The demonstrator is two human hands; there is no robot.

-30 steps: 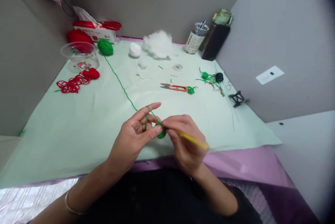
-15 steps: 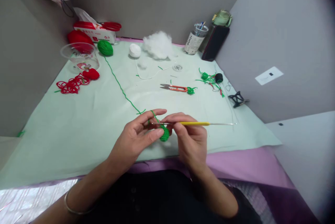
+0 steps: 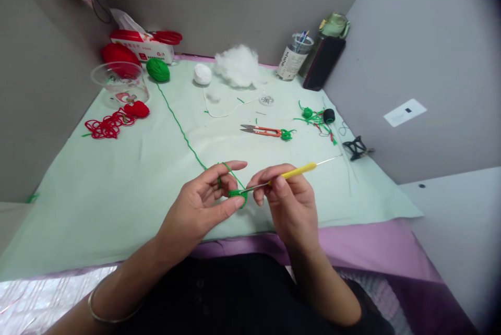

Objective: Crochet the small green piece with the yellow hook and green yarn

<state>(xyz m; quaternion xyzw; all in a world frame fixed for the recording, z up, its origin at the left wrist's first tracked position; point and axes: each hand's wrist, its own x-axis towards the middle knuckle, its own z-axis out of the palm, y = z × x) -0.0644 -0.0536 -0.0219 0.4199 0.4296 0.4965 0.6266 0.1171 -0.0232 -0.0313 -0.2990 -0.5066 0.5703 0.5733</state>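
Observation:
My left hand (image 3: 203, 199) pinches a small green crochet piece (image 3: 243, 201) between thumb and fingers. Green yarn (image 3: 182, 131) runs from a green ball (image 3: 158, 70) at the back left to this hand and loops over its raised index finger. My right hand (image 3: 291, 202) grips a crochet hook (image 3: 299, 171) by its yellow handle. The hook's metal shaft slopes down to the left, and its tip meets the green piece. Whether the tip has gone through a stitch is too small to tell.
Orange thread snips (image 3: 261, 131) lie beyond my hands. Red yarn (image 3: 105, 125) and a clear plastic cup (image 3: 136, 87) are at the left. White stuffing (image 3: 237, 66) and a white ball (image 3: 202, 74) lie at the back. A phone (image 3: 324, 63) leans at the back right, near yarn scraps (image 3: 311, 118).
The hook has swung from level to tilted, with its handle end higher, and its tip has come onto the green piece. My right hand has shifted slightly right; the piece has turned in my left fingers.

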